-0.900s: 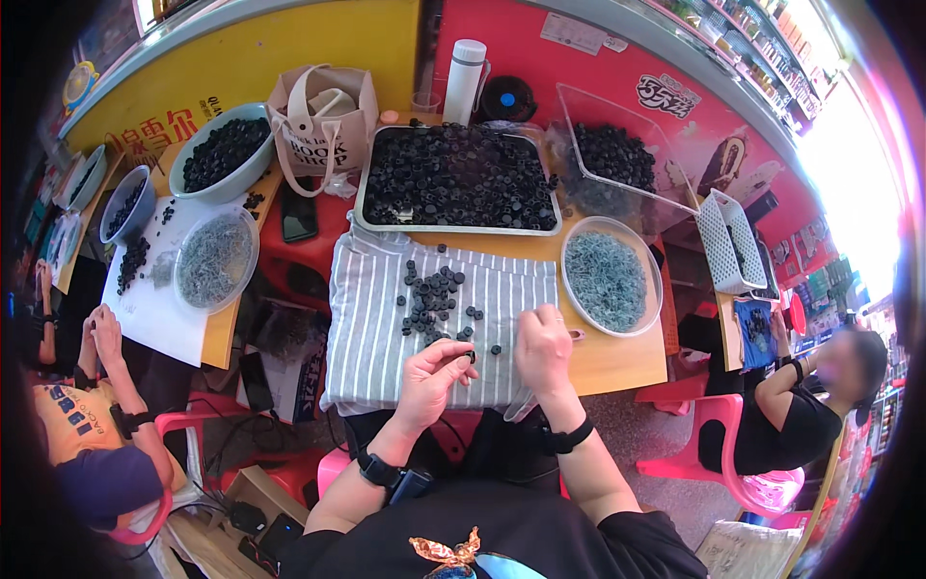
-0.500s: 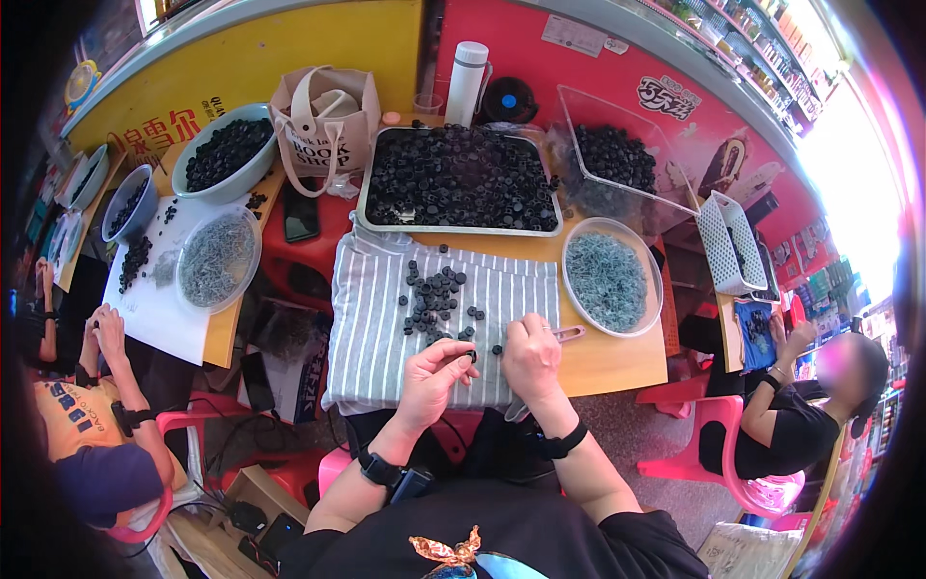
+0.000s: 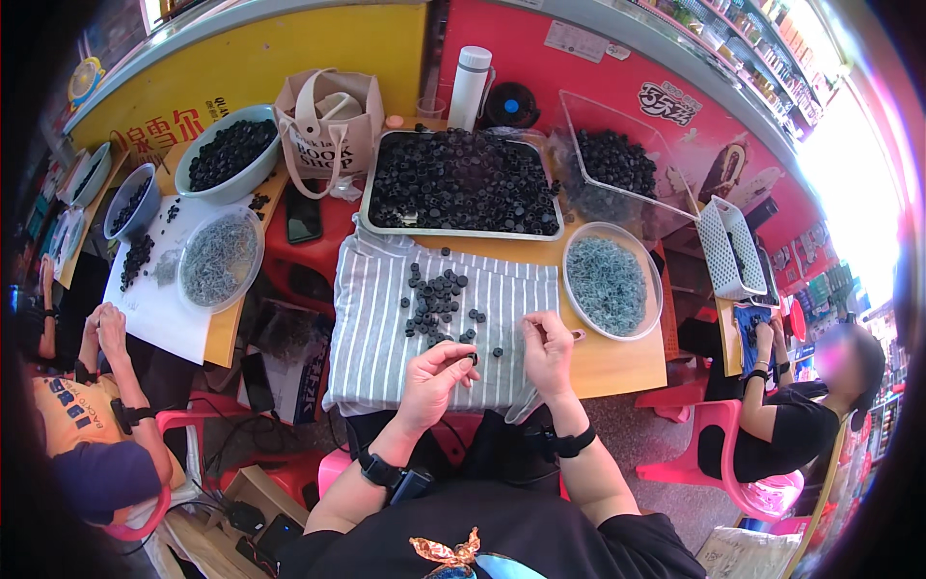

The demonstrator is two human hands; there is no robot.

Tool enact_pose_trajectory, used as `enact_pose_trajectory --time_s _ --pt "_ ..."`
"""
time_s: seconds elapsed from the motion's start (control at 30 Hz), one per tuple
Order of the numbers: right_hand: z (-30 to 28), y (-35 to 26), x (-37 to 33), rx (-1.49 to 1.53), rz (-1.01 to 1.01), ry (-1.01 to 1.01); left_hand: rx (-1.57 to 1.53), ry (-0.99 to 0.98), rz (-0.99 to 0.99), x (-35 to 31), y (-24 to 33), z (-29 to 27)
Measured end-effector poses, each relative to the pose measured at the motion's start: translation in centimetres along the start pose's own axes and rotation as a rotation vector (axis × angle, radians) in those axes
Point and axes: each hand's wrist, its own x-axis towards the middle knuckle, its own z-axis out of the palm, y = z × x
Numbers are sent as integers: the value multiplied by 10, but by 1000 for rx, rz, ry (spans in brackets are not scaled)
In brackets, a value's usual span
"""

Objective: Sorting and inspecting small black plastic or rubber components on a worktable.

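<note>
My left hand (image 3: 434, 384) pinches a small black round cap (image 3: 472, 358) between thumb and fingers, over the front of a grey striped cloth (image 3: 371, 318). To its right, my right hand (image 3: 548, 355) is closed with thumb and forefinger together; what it holds, if anything, is hidden. The rounded end of a metal tool (image 3: 579, 335) shows just beyond its knuckles, and I cannot tell whether the hand grips it. A loose pile of black caps (image 3: 434, 301) lies on the cloth beyond my hands. One single cap (image 3: 498, 352) sits between the hands.
Behind the cloth stands a metal tray (image 3: 463, 233) heaped with black caps. A round tub (image 3: 659, 304) of small clear parts is at the right, below a clear bin (image 3: 632, 198) of caps. A bag (image 3: 328, 125) and white bottle (image 3: 470, 87) stand behind. People work at both sides.
My right hand has moved a little to the right, away from the single cap, and less of the metal tool shows. The left hand still holds its cap in nearly the same place.
</note>
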Motion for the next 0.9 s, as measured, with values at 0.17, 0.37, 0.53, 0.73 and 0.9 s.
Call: enact_pose_trajectory --time_s 0.17,0.37,0.53,0.73,0.9 --pt "-10 -8 0 9 36 -26 -7 0 -7 0 -1 -1" --pt "-13 -23 -11 -28 -60 -140 8 -7 2 1 0 -1" --pt "-13 -32 -17 -59 -65 -210 -1 -10 6 1 0 0" --pt "-6 -28 -21 -83 -56 -225 -13 -7 8 0 1 0" --pt "2 -26 -23 -69 4 -163 -9 -8 8 0 0 -1"
